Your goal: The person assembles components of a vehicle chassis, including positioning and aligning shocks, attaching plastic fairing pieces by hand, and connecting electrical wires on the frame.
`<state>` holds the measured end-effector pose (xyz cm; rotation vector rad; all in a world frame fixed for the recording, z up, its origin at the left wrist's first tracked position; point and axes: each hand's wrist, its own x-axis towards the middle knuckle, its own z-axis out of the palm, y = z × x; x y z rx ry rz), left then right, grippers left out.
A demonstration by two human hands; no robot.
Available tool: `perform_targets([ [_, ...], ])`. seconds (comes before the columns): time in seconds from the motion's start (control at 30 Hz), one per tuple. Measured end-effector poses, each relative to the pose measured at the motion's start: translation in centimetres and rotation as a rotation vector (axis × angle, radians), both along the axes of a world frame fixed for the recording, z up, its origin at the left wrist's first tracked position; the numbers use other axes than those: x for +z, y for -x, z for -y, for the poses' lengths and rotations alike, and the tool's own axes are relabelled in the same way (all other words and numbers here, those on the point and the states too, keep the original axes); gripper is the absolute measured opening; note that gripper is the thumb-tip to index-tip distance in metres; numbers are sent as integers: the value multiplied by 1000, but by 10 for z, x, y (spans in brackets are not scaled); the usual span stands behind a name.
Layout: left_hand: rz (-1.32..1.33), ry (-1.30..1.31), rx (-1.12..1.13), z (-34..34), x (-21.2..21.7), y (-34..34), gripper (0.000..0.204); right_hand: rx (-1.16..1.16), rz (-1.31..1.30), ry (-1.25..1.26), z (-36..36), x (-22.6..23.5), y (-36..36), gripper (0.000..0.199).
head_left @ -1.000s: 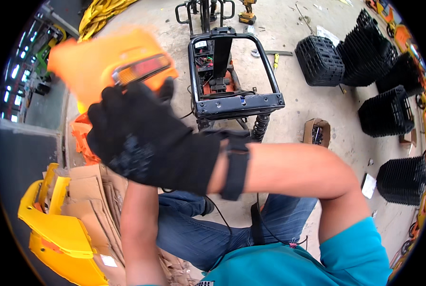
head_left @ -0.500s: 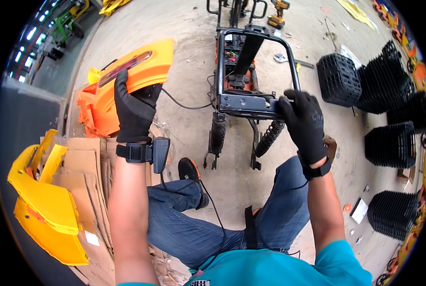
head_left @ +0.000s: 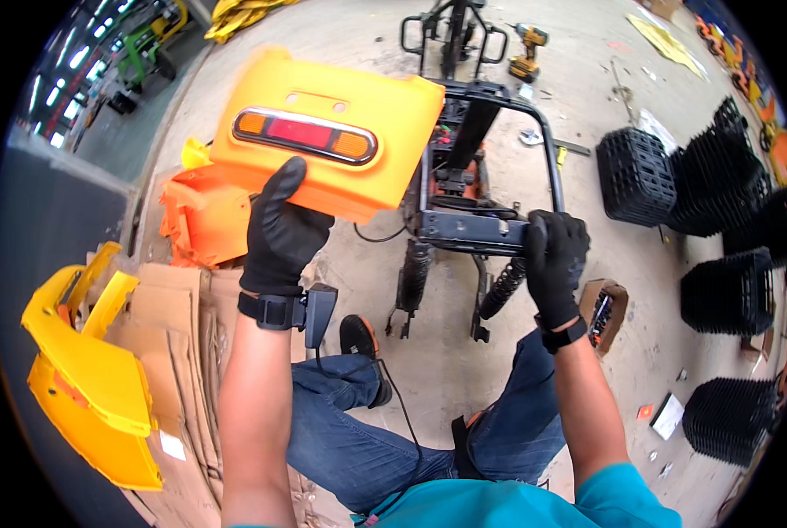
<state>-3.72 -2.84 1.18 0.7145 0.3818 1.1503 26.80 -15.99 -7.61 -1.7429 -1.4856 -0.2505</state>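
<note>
At black frame (head_left: 473, 231) | left hand (head_left: 283, 236) thumb-up, grip holding orange panel (head_left: 334, 181) | right hand (head_left: 555, 266) clasping frame

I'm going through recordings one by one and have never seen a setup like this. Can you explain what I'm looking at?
There is no robot: a person works with two hands in black gloves. The view looks down from a fisheye camera on the person's head, so straight edges bend near the rim. The left hand has an orange panel with a red and amber light in its grip. The right hand is curled over the near right corner of a black metal frame. On the floor are a drill and stacks of black baskets; cardboard and yellow panels are at left.
</note>
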Motion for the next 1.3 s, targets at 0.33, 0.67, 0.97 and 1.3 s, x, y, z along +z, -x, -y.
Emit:
perform_targets([
  [0.33,31,72,-349,19,3,-118,50,71,-568,-120,18,58,8,39],
  [0.67,-833,-542,-466,33,3,-141,41,442,-1345,-125,-19,60,-26,55],
  [0.97,-1117,-353,-491,17,45,-75,42,448,-1370,-30,-7,31,-57,50],
  [1.3,-1321,-695,-54,8,-12,-79,49,272,-845,111,-8,21,-54,48],
])
